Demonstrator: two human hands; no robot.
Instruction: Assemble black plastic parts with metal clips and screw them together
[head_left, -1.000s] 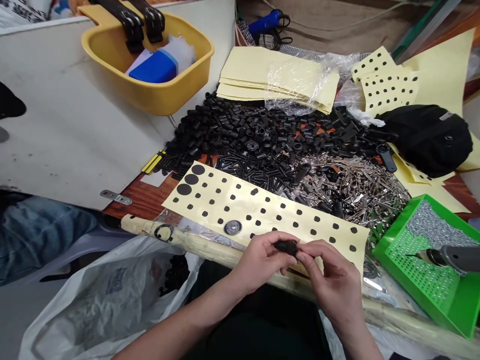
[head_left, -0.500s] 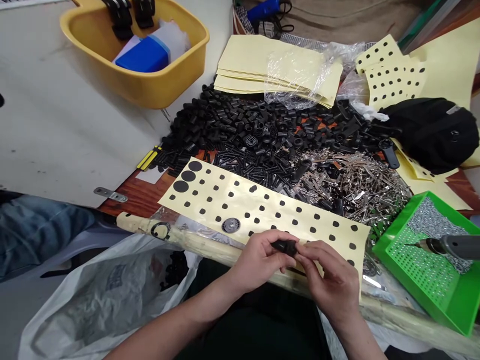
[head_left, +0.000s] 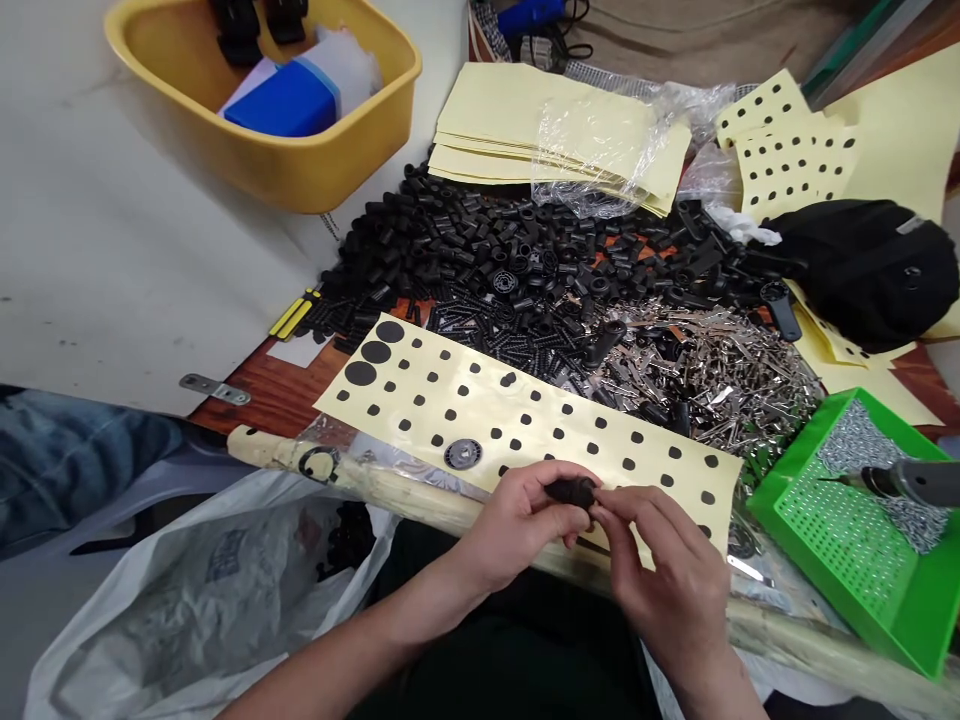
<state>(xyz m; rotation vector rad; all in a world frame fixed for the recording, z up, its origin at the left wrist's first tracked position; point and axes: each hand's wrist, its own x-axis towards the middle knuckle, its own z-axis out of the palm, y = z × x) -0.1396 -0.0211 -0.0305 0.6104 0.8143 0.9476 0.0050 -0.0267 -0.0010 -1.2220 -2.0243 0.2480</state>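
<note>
My left hand [head_left: 517, 520] is closed around a small black plastic part [head_left: 570, 491], held over the near edge of the table. Thumb and fingers of my right hand [head_left: 660, 550] are pinched together at the right end of that part; whether a smaller piece sits between them is hidden. Beneath both hands lies a yellow sheet with black dots [head_left: 480, 400]. A round dark disc [head_left: 462, 454] rests on this sheet, left of my left hand.
Behind the sheet spread heaps of black plastic parts [head_left: 465, 240] and metal clips [head_left: 727, 370]. At right, a green basket [head_left: 787, 480] holds small screws, with an electric screwdriver [head_left: 926, 482] over it. A yellow bin [head_left: 330, 170] hangs upper left; a plastic bag [head_left: 187, 600] is below.
My right fingers have shifted slightly at the end of the black part, and the right hand has turned a little. My left hand keeps its hold. The view has moved slightly.
</note>
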